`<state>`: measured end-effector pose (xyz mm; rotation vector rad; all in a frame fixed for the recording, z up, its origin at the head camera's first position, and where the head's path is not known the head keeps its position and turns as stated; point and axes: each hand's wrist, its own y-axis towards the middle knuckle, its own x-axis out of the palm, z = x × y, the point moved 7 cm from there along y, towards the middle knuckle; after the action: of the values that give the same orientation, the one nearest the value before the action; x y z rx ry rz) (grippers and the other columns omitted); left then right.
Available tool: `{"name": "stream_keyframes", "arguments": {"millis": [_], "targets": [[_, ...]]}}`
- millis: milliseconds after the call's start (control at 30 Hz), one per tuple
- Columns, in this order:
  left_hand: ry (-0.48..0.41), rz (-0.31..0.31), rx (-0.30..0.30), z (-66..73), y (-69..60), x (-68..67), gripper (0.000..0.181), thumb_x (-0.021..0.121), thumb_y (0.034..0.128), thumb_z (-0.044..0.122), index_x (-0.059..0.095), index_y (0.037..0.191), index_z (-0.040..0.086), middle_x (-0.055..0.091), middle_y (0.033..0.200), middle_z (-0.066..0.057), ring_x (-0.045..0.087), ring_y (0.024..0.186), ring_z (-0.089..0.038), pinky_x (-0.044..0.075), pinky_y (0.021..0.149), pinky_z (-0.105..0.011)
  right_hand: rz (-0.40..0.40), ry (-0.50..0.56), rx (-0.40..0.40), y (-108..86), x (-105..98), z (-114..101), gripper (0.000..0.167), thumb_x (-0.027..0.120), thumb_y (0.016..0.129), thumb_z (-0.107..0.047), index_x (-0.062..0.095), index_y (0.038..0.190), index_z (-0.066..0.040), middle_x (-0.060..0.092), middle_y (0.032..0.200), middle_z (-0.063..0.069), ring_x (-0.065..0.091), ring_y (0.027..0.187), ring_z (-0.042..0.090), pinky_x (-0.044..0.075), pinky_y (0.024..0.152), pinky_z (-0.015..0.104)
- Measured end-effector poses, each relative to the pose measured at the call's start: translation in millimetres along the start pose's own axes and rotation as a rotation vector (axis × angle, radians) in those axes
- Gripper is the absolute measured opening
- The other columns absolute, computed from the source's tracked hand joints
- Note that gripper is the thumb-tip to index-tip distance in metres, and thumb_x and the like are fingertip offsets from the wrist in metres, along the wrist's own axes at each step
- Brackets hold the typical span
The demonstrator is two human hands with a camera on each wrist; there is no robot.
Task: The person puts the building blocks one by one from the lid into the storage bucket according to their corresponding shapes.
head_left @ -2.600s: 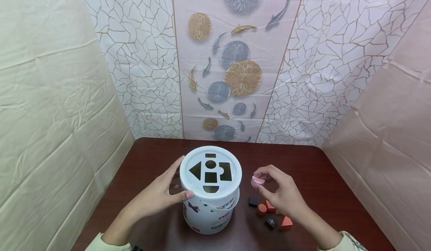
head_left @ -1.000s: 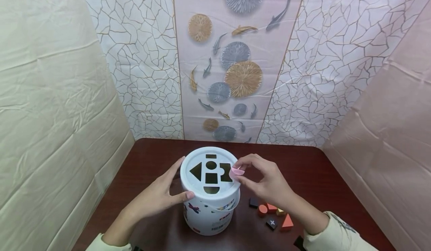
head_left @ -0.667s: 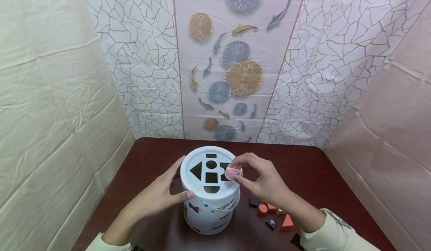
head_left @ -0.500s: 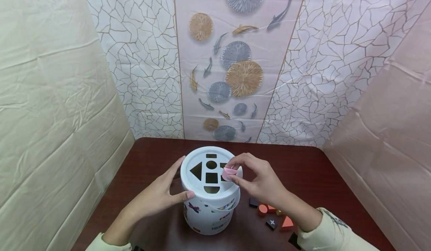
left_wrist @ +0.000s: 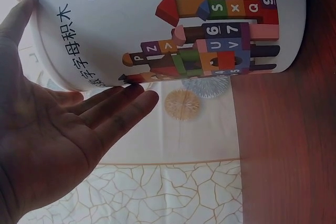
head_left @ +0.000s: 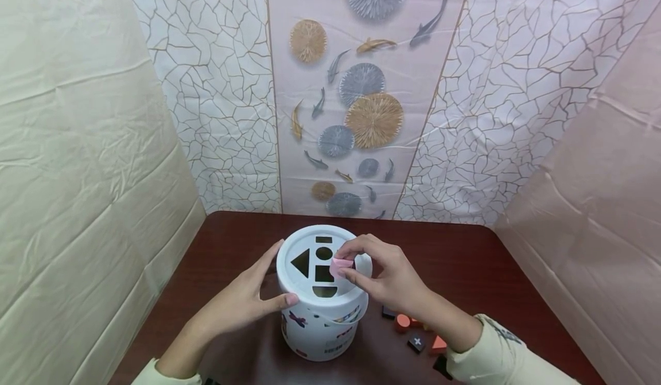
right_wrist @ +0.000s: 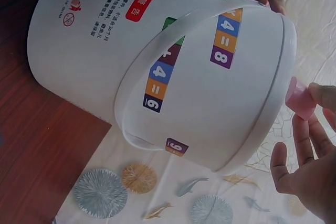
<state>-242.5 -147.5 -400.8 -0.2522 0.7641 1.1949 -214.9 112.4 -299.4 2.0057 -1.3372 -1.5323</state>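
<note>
A white toy bucket (head_left: 319, 334) with printed sides stands upright on the table, its white lid (head_left: 298, 286) cut with several shaped holes. My left hand (head_left: 242, 302) rests against the bucket's left side, thumb at the lid's rim. In the left wrist view that hand's fingers (left_wrist: 123, 121) lie fairly straight along the printed wall. Between thumb and fingers my right hand (head_left: 389, 273) pinches a pink half-round block (head_left: 339, 267) above the lid. The pink block (right_wrist: 301, 99) shows just off the rim in the right wrist view. The right hand covers the lid's right-hand hole.
Right of the bucket lie an orange-red cylinder (head_left: 402, 322), an orange-red triangular block (head_left: 439, 345), and a dark block with a white plus (head_left: 416, 342). The bucket's handle (head_left: 361, 310) hangs at its right. Fabric walls enclose the dark red table (head_left: 232, 247).
My right hand has carried the pink block leftward, from beside the bucket to over the lid, near the square hole. The left hand and the bucket have stayed in place.
</note>
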Motion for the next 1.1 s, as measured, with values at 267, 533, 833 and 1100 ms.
{"name": "stream_keyframes", "arguments": {"millis": [267, 533, 833, 1100], "targets": [[-0.001, 0.006, 0.017, 0.4, -0.7, 0.0, 0.114, 0.083, 0.0876, 0.072, 0.014, 0.175, 0.049, 0.039, 0.176, 0.009, 0.047, 0.159, -0.022, 0.045, 0.124, -0.065, -0.006, 0.009, -0.019, 4.1, 7, -2, 0.039, 0.090, 0.090, 0.000, 0.075, 0.122, -0.015, 0.077, 0.113, -0.001, 0.070, 0.099, 0.013, 0.063, 0.086, 0.030], [0.006, 0.010, 0.025, -0.5, -1.5, -0.1, 0.114, 0.083, 0.0884, 0.072, 0.013, 0.175, 0.048, 0.039, 0.176, 0.008, 0.047, 0.159, -0.023, 0.045, 0.123, -0.065, -0.032, 0.011, -0.015, 7.8, 14, -4, 0.036, 0.089, 0.092, -0.002, 0.075, 0.122, -0.016, 0.076, 0.109, -0.004, 0.068, 0.099, 0.013, 0.062, 0.085, 0.038], [-0.002, 0.005, 0.024, -1.2, -1.0, -0.5, 0.114, 0.082, 0.0893, 0.071, 0.013, 0.176, 0.047, 0.039, 0.177, 0.005, 0.046, 0.160, -0.025, 0.045, 0.123, -0.067, -0.059, 0.027, -0.044, 6.3, 22, -6, 0.038, 0.089, 0.090, 0.002, 0.074, 0.122, -0.014, 0.077, 0.114, -0.001, 0.071, 0.101, 0.014, 0.064, 0.086, 0.038], [-0.009, -0.004, 0.032, -1.1, -0.6, -0.7, 0.113, 0.082, 0.0915, 0.068, 0.012, 0.177, 0.043, 0.039, 0.178, 0.001, 0.046, 0.161, -0.029, 0.045, 0.122, -0.069, -0.075, 0.045, -0.078, 4.1, 29, -6, 0.036, 0.089, 0.090, 0.003, 0.073, 0.120, -0.012, 0.077, 0.111, 0.001, 0.073, 0.099, 0.013, 0.066, 0.084, 0.036]]}}
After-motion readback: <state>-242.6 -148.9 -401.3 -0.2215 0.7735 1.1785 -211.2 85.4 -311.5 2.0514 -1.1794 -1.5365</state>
